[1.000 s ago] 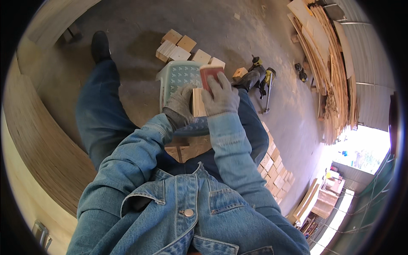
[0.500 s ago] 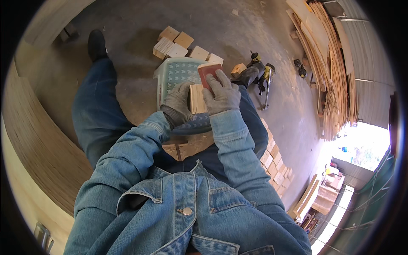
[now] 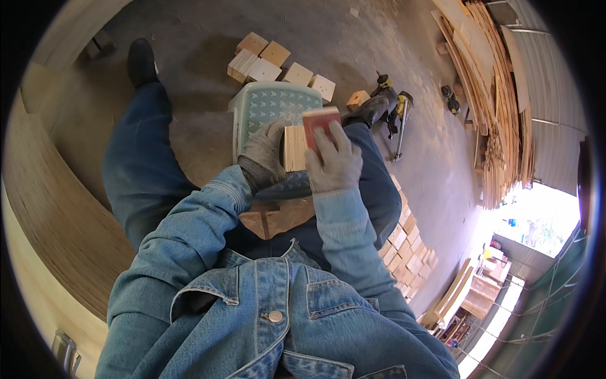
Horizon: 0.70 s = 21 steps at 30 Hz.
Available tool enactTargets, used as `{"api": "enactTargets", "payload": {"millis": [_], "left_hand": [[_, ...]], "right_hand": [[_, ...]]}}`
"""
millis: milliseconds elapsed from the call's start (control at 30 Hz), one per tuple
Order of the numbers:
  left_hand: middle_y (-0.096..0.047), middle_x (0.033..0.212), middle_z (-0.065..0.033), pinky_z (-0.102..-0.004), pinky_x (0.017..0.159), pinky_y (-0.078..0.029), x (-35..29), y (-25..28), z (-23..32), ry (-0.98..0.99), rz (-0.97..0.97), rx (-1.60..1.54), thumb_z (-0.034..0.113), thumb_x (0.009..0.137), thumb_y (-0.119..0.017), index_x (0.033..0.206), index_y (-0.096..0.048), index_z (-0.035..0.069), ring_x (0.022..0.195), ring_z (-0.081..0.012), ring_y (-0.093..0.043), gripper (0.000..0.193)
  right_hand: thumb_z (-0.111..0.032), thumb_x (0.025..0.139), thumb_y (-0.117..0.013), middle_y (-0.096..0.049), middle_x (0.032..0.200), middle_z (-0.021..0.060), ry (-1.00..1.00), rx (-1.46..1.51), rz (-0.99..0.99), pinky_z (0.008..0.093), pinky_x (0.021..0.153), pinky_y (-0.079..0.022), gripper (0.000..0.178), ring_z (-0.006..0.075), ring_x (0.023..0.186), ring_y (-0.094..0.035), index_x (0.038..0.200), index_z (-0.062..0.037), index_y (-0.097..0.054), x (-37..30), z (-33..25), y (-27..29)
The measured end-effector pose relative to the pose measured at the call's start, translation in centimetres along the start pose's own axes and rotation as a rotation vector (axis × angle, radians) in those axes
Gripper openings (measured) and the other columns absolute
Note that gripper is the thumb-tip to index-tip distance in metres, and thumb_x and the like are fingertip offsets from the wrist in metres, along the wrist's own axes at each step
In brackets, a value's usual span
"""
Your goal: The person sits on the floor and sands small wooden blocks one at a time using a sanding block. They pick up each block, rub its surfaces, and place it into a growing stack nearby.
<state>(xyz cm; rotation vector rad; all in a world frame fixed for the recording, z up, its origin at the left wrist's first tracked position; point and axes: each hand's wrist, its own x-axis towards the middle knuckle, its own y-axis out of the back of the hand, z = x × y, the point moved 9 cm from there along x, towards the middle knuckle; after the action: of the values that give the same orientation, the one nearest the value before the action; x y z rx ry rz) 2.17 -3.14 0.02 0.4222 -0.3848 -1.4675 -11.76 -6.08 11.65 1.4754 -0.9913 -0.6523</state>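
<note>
My gloved left hand [image 3: 265, 151] is closed on the left side of a pale plywood block [image 3: 294, 149], whose layered edge faces up. The block is held over a light green plastic stool [image 3: 251, 104] between my knees. In my right hand [image 3: 336, 159], also in a grey glove, is a reddish-brown sanding block [image 3: 319, 123]. Its fingers lie over the flat top, and the sanding block is at the wooden block's right side. Whether the two touch there is hard to make out. My palms and the undersides of both blocks are hidden.
Beyond the stool several wooden blocks [image 3: 262, 55] sit on the concrete floor. A yellow-black power tool [image 3: 402, 110] lies by my right shoe. More blocks [image 3: 407, 249] are piled beside my right leg. Plywood sheets [image 3: 57, 202] stand at left, long boards [image 3: 489, 95] at right.
My right hand and the sanding block have shifted a little right and toward me along the wooden block. My left hand and the wooden block have stayed almost in place.
</note>
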Motion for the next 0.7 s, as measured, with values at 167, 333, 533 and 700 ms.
{"api": "enactTargets", "payload": {"millis": [167, 333, 533, 700], "left_hand": [[-0.053, 0.14, -0.0228, -0.0479, 0.117, -0.045, -0.2, 0.7, -0.3, -0.065, 0.057, 0.018, 0.03, 0.063, -0.093, 0.146, -0.045, 0.01, 0.134, -0.0417, -0.052, 0.098], [-0.055, 0.137, -0.0225, -0.0485, 0.116, -0.045, -0.2, 0.2, 0.2, -0.022, -0.019, 0.08, 0.035, 0.063, -0.094, 0.145, -0.046, 0.01, 0.133, -0.042, -0.053, 0.098], [-0.055, 0.135, -0.0222, -0.0485, 0.115, -0.045, -0.4, 0.1, -0.1, -0.002, 0.017, 0.104, 0.035, 0.064, -0.093, 0.145, -0.045, 0.009, 0.13, -0.0416, -0.054, 0.097], [-0.055, 0.135, -0.0218, -0.048, 0.114, -0.046, -0.3, 0.3, 0.5, -0.043, 0.006, 0.075, 0.033, 0.062, -0.094, 0.145, -0.045, 0.009, 0.129, -0.0408, -0.055, 0.099]], "right_hand": [[-0.034, 0.087, -0.076, -0.057, 0.152, 0.0103, 0.058, 0.013, -0.028, 0.0537, 0.101, -0.05, 0.046, 0.0417, 0.116, -0.063, 0.131, -0.02, -0.075, 2.1, -1.0, 0.0], [-0.032, 0.084, -0.078, -0.059, 0.149, 0.0145, -0.018, 0.009, 0.001, 0.0508, 0.101, -0.049, 0.047, 0.0404, 0.118, -0.063, 0.127, -0.0135, -0.077, -5.2, 0.4, 1.7], [-0.034, 0.087, -0.075, -0.053, 0.153, 0.0135, -0.049, 0.013, -0.037, 0.0551, 0.104, -0.048, 0.049, 0.0438, 0.127, -0.056, 0.134, -0.0172, -0.073, 0.1, -0.3, -0.3], [-0.034, 0.088, -0.076, -0.052, 0.155, 0.0123, -0.031, 0.012, -0.008, 0.0551, 0.104, -0.048, 0.048, 0.0446, 0.122, -0.059, 0.134, -0.0196, -0.073, -0.2, -0.2, 0.1]]}}
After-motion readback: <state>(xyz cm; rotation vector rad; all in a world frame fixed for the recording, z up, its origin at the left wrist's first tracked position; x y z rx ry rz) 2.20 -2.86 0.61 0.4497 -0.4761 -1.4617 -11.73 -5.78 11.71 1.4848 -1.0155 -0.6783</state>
